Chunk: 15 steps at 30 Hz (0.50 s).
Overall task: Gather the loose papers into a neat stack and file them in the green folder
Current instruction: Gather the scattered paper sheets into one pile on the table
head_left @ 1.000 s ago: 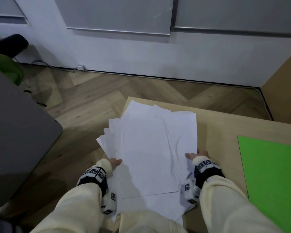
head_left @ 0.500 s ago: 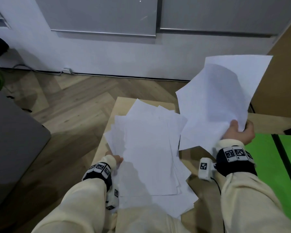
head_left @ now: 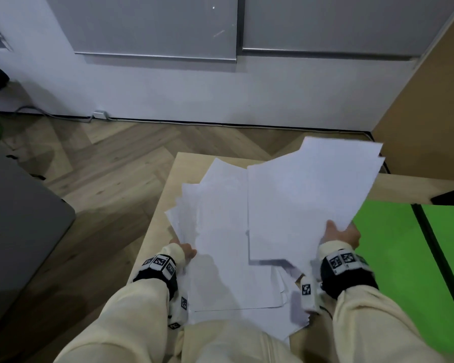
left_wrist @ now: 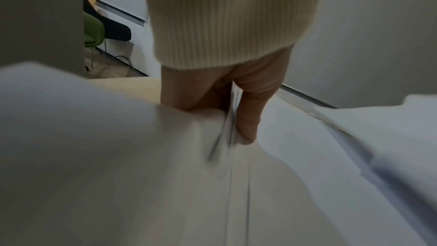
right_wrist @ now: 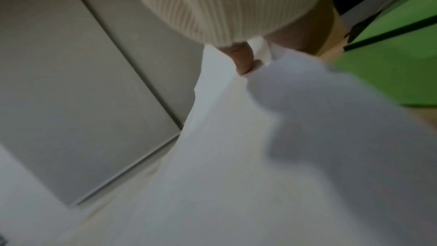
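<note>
My right hand [head_left: 340, 235] pinches a sheaf [head_left: 307, 205] of white sheets at its near right corner, thumb on top and fingers underneath; in the right wrist view the thumb [right_wrist: 244, 61] presses down on the paper edge. The sheaf is lifted off the desk [head_left: 404, 188] and tilted, its far corners fanning out toward the wall, and its left part hangs over the pile [head_left: 220, 244] below. That pile of loose sheets lies spread on the desk in front of me, edges askew, with some sheets sticking out past the desk's left edge and others past the near edge toward my lap. My left hand [head_left: 185, 250] is at the pile's left side; the left wrist view shows its thumb [left_wrist: 250, 115] on top of several sheets and the other fingers [left_wrist: 184, 93] curled beneath them, so it grips that edge of the pile. The folder [head_left: 404, 271] lies open and flat on the desk to the right of the papers, bright green with a dark spine strip running across it; the right hand hovers just over its left margin. I cannot tell whether any sheet touches the folder. Both wrist views are blurred.
</note>
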Motion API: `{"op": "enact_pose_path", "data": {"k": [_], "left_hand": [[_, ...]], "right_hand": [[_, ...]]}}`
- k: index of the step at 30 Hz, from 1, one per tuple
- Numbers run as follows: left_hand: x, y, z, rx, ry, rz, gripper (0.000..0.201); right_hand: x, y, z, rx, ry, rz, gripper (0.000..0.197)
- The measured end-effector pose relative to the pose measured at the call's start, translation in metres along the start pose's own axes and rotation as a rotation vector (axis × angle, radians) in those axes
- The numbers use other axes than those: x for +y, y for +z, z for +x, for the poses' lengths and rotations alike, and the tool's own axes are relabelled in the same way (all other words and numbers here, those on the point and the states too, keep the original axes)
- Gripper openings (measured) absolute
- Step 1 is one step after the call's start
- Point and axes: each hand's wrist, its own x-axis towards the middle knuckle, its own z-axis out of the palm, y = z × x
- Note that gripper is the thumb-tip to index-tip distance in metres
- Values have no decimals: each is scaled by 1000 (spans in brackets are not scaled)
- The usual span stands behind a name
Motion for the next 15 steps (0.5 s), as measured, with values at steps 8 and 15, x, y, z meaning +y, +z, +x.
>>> {"op": "enact_pose_path", "data": {"k": [8, 15], "left_hand": [[10, 19, -8, -259, -57, -248, 48], [10, 37, -11, -74, 83, -183, 72]], "right_hand": [[58, 18, -39, -628, 19, -667, 83], [51, 18, -42, -498, 40, -662, 76]]}}
